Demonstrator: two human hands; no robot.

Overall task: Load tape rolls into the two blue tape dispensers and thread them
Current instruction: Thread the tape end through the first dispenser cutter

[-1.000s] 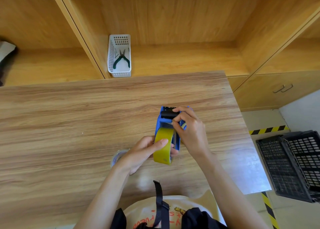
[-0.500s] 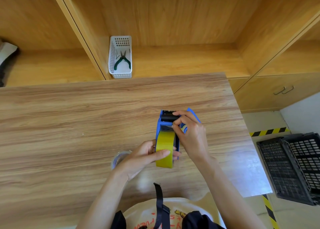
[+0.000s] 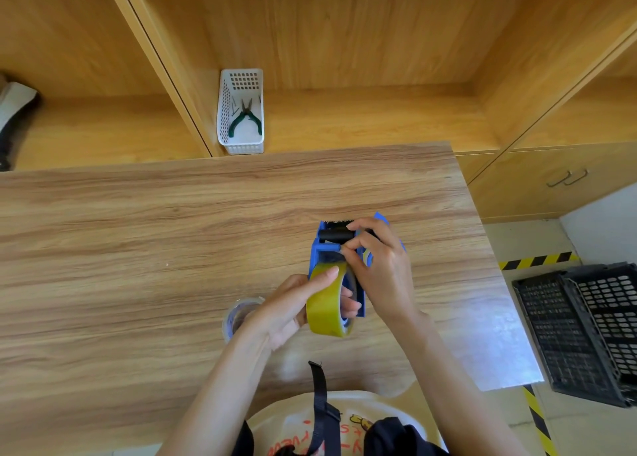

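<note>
A blue tape dispenser (image 3: 319, 248) with a black roller at its far end stands on the wooden table (image 3: 138, 248), right of centre. A yellowish tape roll (image 3: 325, 304) sits in its near end. My left hand (image 3: 293, 307) grips this roll, thumb lying along its outer face and fingers through its core. My right hand (image 3: 379, 266) pinches at the tape end just behind the roller; whether it holds tape or plastic is hidden by the fingers. A second blue part (image 3: 381, 218) shows behind my right hand. A clear tape roll (image 3: 238, 314) lies beside my left wrist.
A white basket (image 3: 241, 110) with green-handled pliers stands on the shelf behind the table. Black plastic crates (image 3: 586, 328) sit on the floor at the right, past the table's right edge. A dark object lies on the far-left shelf.
The hands and dispenser have stayed almost in place. My left thumb has slid a little further along the top of the yellowish roll.
</note>
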